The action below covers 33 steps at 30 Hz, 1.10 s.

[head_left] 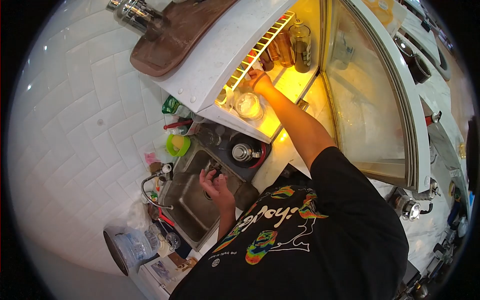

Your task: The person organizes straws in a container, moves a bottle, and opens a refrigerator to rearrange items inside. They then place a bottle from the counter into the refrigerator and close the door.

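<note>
My right hand (260, 81) reaches into the lit, open glass-door fridge (202, 95). Its fingers are curled near the yellow-lit wire shelf (260, 48), and what they hold is partly hidden and cannot be made out. Close below that hand stands a clear container with pale contents (248, 106). Bottles with amber contents (285, 49) and a tall clear-topped bottle (302, 47) stand deeper inside. Over the steel sink (187, 182), my left hand (216, 186) hangs with bent fingers apart and nothing in it.
The glass door (367, 95) swings out to the right. A metal kettle-like pot (242, 152) sits beside the sink, near a green bowl (178, 145). The curved tap (150, 187) arches over the basin. A brown tray (175, 37) with a metal shaker (137, 15) lies on the fridge top.
</note>
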Available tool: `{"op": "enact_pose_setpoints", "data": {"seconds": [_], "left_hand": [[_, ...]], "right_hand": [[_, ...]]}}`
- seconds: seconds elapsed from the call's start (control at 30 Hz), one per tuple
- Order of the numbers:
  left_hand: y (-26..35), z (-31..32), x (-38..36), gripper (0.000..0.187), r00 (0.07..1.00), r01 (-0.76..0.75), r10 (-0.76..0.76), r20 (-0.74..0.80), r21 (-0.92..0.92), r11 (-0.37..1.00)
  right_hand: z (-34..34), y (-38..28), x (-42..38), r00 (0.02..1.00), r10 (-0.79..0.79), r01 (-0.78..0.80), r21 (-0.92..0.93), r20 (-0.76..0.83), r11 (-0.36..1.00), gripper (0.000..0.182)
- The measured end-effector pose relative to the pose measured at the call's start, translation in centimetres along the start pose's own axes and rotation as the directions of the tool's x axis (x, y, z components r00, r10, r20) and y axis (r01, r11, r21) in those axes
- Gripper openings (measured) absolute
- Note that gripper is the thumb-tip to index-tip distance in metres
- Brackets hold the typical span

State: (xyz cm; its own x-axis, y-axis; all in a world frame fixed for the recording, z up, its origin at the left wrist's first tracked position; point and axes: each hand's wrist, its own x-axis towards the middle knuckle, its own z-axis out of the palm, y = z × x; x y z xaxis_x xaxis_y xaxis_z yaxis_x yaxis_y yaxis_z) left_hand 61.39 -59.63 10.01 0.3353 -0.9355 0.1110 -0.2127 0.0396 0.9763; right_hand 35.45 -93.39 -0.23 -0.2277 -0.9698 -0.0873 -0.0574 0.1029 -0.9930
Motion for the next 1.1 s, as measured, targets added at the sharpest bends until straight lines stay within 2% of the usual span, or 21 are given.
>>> {"op": "enact_pose_setpoints", "data": {"seconds": [0.03, 0.07, 0.17, 0.27, 0.37, 0.4, 0.5, 0.6, 0.7, 0.83, 0.9, 0.97, 1.1], "left_hand": [[-0.3, -0.2, -0.1, 0.064, 1.0, -0.002, 0.002, 0.001, -0.005, 1.0], [-0.5, -0.4, 0.0, 0.064, 1.0, -0.005, 0.005, 0.002, -0.013, 1.0], [-1.1, -1.0, -0.6, 0.065, 1.0, 0.019, -0.019, 0.006, -0.042, 0.999], [-1.3, -1.0, -1.3, 0.065, 1.0, 0.008, -0.005, 0.023, -0.103, 0.995], [-1.2, -0.9, -2.1, 0.064, 0.999, -0.02, 0.025, 0.048, -0.086, 0.996], [-1.1, -0.8, -2.4, 0.063, 0.999, -0.025, 0.029, 0.044, -0.081, 0.996], [-0.9, -0.8, -3.8, 0.06, 0.999, -0.03, 0.033, 0.032, -0.089, 0.996], [-1.3, -1.5, -5.7, 0.06, 0.999, -0.022, 0.025, 0.024, -0.117, 0.993], [-1.7, -1.7, -8.2, 0.059, 1.0, -0.027, 0.026, -0.003, -0.125, 0.992], [-0.9, -1.9, -13.0, 0.057, 1.0, 0.024, -0.026, -0.01, -0.153, 0.988], [-0.9, -1.7, -15.4, 0.056, 1.0, 0.025, -0.027, -0.008, -0.161, 0.987], [-1.2, -1.7, -19.6, 0.055, 0.995, 0.095, -0.092, 0.026, -0.14, 0.986], [-2.1, -2.0, -25.3, 0.056, 0.985, 0.168, -0.162, 0.054, -0.138, 0.976]], "right_hand": [[-0.7, 0.3, -0.1, 0.999, -0.018, 0.012, 0.152, 0.042, 0.988, 0.07], [-1.5, 0.7, -0.4, 0.998, -0.062, 0.061, 0.113, 0.008, 0.992, 0.068], [-3.4, 4.9, 0.2, 0.993, -0.067, 0.087, 0.225, -0.096, 0.971, 0.067], [-6.2, 3.4, -5.4, 0.981, -0.054, 0.073, 0.098, -0.189, 0.993, 0.064], [-7.9, 3.4, -10.2, 0.964, -0.039, 0.024, -0.061, -0.262, 0.998, 0.057], [-8.4, 3.1, -12.2, 0.969, -0.001, -0.004, -0.02, -0.246, 1.0, 0.055], [-8.6, 6.3, -16.2, 0.958, -0.126, 0.121, -0.037, -0.259, 0.992, 0.05], [-9.2, 8.9, -20.7, 0.982, -0.061, 0.07, 0.042, -0.18, 0.997, 0.047], [-10.2, 6.6, -27.1, 0.987, 0.1, -0.081, 0.146, -0.125, 0.986, 0.041], [-12.3, 1.8, -33.9, 0.963, 0.263, -0.27, 0.201, 0.059, 0.942, 0.05], [-13.4, 1.3, -36.0, 0.951, 0.283, -0.308, 0.297, 0.126, 0.904, 0.049], [-14.9, 0.8, -39.1, 0.936, 0.31, -0.352, 0.378, 0.168, 0.856, 0.044], [-16.0, -0.4, -42.8, 0.923, 0.318, -0.381, 0.402, 0.216, 0.833, 0.036]]}}
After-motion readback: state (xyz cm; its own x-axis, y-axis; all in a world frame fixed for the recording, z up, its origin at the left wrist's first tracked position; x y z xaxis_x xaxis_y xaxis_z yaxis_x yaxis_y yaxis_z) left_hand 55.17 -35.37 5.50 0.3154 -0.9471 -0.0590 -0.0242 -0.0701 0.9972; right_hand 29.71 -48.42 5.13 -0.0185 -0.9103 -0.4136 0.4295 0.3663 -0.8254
